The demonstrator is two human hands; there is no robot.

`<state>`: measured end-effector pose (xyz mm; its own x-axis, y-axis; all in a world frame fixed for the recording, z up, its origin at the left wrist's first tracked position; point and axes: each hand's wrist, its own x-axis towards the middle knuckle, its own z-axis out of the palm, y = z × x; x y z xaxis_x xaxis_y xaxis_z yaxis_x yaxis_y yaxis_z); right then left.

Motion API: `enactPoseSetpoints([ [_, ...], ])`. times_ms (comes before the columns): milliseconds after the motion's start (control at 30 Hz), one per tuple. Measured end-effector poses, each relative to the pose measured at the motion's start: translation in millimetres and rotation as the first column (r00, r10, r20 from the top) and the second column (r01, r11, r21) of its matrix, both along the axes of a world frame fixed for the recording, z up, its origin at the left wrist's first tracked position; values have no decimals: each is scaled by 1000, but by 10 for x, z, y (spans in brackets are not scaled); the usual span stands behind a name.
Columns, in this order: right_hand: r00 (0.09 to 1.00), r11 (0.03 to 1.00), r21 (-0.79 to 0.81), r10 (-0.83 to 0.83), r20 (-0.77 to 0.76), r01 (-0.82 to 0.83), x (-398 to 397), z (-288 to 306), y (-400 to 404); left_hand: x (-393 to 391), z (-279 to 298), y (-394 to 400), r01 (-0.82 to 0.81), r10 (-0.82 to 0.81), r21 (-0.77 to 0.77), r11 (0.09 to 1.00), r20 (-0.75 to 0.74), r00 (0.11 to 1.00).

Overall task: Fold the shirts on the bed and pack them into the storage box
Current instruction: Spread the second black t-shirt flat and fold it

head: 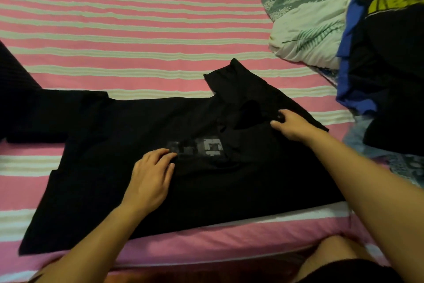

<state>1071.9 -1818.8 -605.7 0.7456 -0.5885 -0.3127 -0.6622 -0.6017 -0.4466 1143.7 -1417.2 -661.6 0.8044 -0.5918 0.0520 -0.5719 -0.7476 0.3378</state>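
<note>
With the black shirt point(142, 168) spread flat on the striped bed point(114, 30), the left hand point(151, 179) presses its middle with relaxed fingers while the right hand point(291, 125) pinches fabric beside the collar, likely smoothing before folding a sleeve inward.

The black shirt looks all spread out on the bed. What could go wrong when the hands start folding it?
1. The black shirt hangs close to the bed edge, so it might slide off.
2. The fabric is bunched near the collar by the right hand; folding now could trap wrinkles.
3. The left hand presses only the middle, so the far sleeve may fold crooked.
</note>
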Motion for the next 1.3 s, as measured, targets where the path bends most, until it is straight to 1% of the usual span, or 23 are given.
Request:
enactPoseSetpoints([
  [167, 1000, 991, 135, -24, 12, 23, 83, -102, -78, -60, -77, -64, -76, 76, 1, 997, -4, 997],
  [200, 999, 991, 129, -36, 35, 31, 135, -119, -75, -55, -86, -63, -100, 100, -10, 995, -11, 995],
  [233, 995, 994, 93, -68, 78, 60, 178, -139, -97, -40, -96, -61, -132, 132, -25, 991, -16, 991],
  [300, 962, 984, -21, -171, 211, 179, 186, -166, -162, -25, -100, -78, -184, 184, -31, 982, -21, 983],
  [333, 950, 972, -64, -204, 235, 224, 154, -188, -195, -25, -105, -90, -198, 198, -26, 980, -16, 980],
  [367, 961, 972, -94, -193, 198, 214, 125, -233, -213, -26, -111, -100, -208, 208, -19, 978, -10, 978],
  [433, 991, 988, -86, -122, 60, 127, 63, -346, -245, -37, -109, -113, -212, 212, 0, 977, -10, 977],
  [467, 993, 992, -64, -107, 47, 110, 48, -379, -269, -47, -105, -115, -210, 210, 0, 978, -10, 978],
  [567, 977, 990, 26, -143, 155, 141, 12, -315, -303, -51, -99, -115, -226, 225, -50, 973, -19, 974],
  [600, 975, 990, 9, -139, 171, 140, -29, -272, -315, -57, -96, -111, -229, 227, -70, 971, -31, 973],
  [667, 988, 987, -109, -105, 115, 117, -185, -206, -344, -46, -88, -95, -238, 234, -85, 968, -58, 971],
  [733, 996, 970, -228, -87, 22, 90, -410, -185, -367, 43, -17, -110, -251, 249, -23, 968, -68, 966],
  [833, 998, 948, -317, -19, -65, -3, -755, -280, -378, 256, 237, -180, -260, 269, 72, 963, -184, 945],
  [867, 998, 942, -334, 1, -62, -21, -847, -316, -375, 304, 279, -178, -233, 249, 104, 967, -184, 951],
  [900, 999, 938, -346, -1, -40, -13, -925, -340, -381, 320, 291, -163, -194, 216, 153, 969, -139, 967],
  [967, 998, 930, -365, -30, 48, 45, -1045, -322, -385, 233, 240, -110, -136, 127, 224, 965, 54, 990],
  [1000, 993, 919, -386, -41, 114, 82, -1112, -307, -361, 111, 213, -77, -102, 73, 217, 971, 137, 988],
  [1067, 966, 867, -463, -72, 246, 183, -1300, -276, -223, -219, 223, -7, 25, -45, 86, 996, 239, 970],
  [1100, 946, 837, -488, -99, 309, 247, -1432, -295, -124, -389, 239, 43, 120, -124, 32, 992, 247, 961],
  [1133, 928, 818, -487, -143, 343, 306, -1595, -314, -27, -558, 246, 106, 210, -208, 14, 978, 239, 949],
  [1200, 920, 826, -424, -268, 286, 373, -1887, -375, 84, -785, 186, 259, 338, -349, 85, 937, 233, 908],
  [1233, 908, 846, -346, -332, 254, 406, -2007, -389, 103, -843, 124, 325, 363, -385, 129, 923, 241, 891],
  [1300, 844, 858, -126, -446, 298, 498, -2132, -392, 88, -852, 29, 408, 340, -369, 152, 928, 253, 894],
])
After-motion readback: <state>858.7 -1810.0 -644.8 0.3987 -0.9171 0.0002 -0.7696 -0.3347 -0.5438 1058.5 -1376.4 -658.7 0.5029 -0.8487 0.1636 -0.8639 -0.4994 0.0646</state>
